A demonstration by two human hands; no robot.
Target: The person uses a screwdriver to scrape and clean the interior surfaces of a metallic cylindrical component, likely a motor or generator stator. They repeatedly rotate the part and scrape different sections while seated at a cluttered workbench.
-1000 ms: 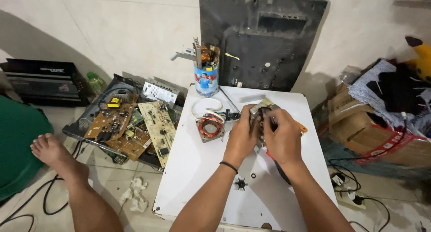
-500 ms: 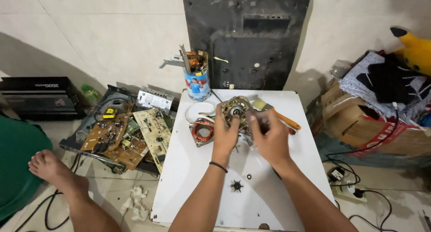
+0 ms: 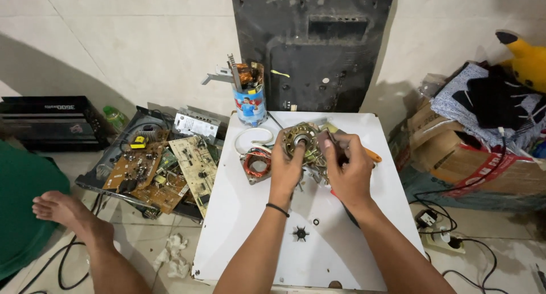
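Both hands hold a small round metal motor housing (image 3: 302, 140) over a white panel (image 3: 239, 214) that serves as a work surface. My left hand (image 3: 286, 166) grips its left side, and a thin black band circles that wrist. My right hand (image 3: 348, 169) grips its right side, where the part is partly hidden by the fingers. A motor stator with copper winding (image 3: 256, 164) lies on the panel just left of my left hand. An orange-handled tool (image 3: 372, 155) pokes out behind my right hand.
A cup of tools (image 3: 249, 100) stands at the panel's far edge before a black TV back cover (image 3: 313, 49). Circuit boards (image 3: 165, 169) lie on the floor at left, near my foot (image 3: 62, 211). Cardboard boxes and clothes (image 3: 483, 134) pile at right; a power strip (image 3: 443, 237) lies below.
The view has shifted and come closer. Both hands have turned the motor housing, so that its round face with the centre bearing now points up at the camera.
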